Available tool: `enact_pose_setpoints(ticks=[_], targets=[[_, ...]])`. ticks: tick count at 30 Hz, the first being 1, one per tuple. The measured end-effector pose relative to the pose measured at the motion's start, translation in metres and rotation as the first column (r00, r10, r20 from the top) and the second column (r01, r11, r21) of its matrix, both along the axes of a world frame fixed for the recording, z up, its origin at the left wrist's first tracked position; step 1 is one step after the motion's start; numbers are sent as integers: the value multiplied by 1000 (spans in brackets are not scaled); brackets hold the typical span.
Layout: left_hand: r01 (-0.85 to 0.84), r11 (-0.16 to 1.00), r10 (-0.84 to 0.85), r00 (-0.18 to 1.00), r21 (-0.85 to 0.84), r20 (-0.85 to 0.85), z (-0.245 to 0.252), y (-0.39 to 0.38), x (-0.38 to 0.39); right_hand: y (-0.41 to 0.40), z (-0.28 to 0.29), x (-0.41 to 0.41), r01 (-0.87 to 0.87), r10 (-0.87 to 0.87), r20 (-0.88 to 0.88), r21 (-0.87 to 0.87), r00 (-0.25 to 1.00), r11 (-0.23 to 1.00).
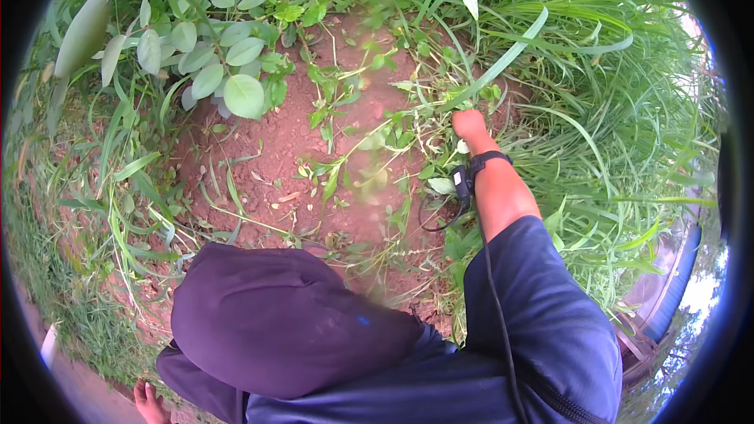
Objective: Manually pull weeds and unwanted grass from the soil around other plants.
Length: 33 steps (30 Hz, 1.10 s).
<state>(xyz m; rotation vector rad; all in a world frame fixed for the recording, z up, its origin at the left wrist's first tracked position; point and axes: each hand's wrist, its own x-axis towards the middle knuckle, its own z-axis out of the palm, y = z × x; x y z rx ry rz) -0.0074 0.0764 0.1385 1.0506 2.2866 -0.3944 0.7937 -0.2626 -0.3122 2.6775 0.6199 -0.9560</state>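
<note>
My right hand [470, 124] reaches forward to the right of a bare soil patch, its fingers curled into a fist among low weeds [421, 121]. A broad grass blade [500, 68] rises right beside the knuckles; what lies inside the grip is mostly hidden. A black strap with a small device [462, 181] sits around my right wrist, and a cable runs from it along the sleeve. My left hand [150, 403] is low at the left rim, behind my bent knee [265, 318], with fingers apart and nothing visible in it.
Reddish soil [283, 147] with scattered weed sprigs [333, 174] lies before me. A leafy stem [221, 53] overhangs it at upper left. Tall grass [589, 100] stands thick on the right. Beyond it, a blue-edged structure [671, 288] shows at the right rim.
</note>
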Motion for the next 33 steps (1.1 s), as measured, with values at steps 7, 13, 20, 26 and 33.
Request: enact_pose_setpoints(ticks=[7, 13, 20, 26, 33], targets=[[40, 999, -40, 996, 4, 75, 19, -17, 8, 36, 36, -17, -101, 103, 12, -90, 995, 991], [-28, 999, 28, 1000, 31, -12, 28, -8, 19, 16, -7, -7, 300, -317, -7, 347, 948, 889], [199, 980, -194, 972, -28, 131, 12, -12, -165, 41, 26, -21, -75, 70, 40, 139, 997, 988], [1, 981, -18, 996, 192, 87, 11, -31, -34, 73, 135, -178, 596, -503, -330, 548, 799, 587], [102, 988, -102, 995, 114, -6, -26, -19, -79, 0, 127, -166, 467, -503, -19, 402, 864, 787]])
